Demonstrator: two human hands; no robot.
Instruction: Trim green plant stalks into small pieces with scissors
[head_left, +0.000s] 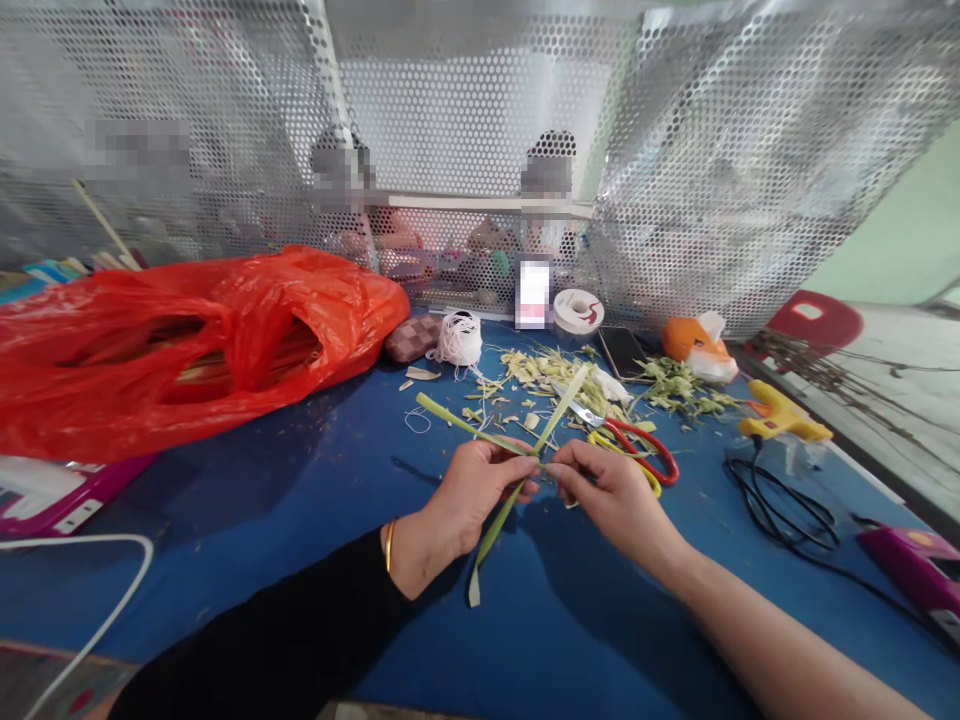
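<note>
Green leaf strips point(493, 532) cross one another over the blue table point(300, 500). My left hand point(480, 490), with a gold bangle at the wrist, pinches them where they cross. One strip end points up to the right, another to the upper left, and a third hangs down toward me. My right hand point(604, 490) is closed at the right side of the crossing, its thumb and finger pressed together at the strips. What lies between those fingertips is too small to tell. Red-handled scissors point(649, 450) lie just beyond my right hand, partly hidden by it.
A red plastic bag point(330, 300) fills the left side. Leaf scraps point(540, 375), white string point(459, 340), a ribbon spool point(578, 312) and a phone point(621, 352) lie behind my hands. A yellow glue gun point(784, 412) with a black cable is at right. Perforated metal stands behind.
</note>
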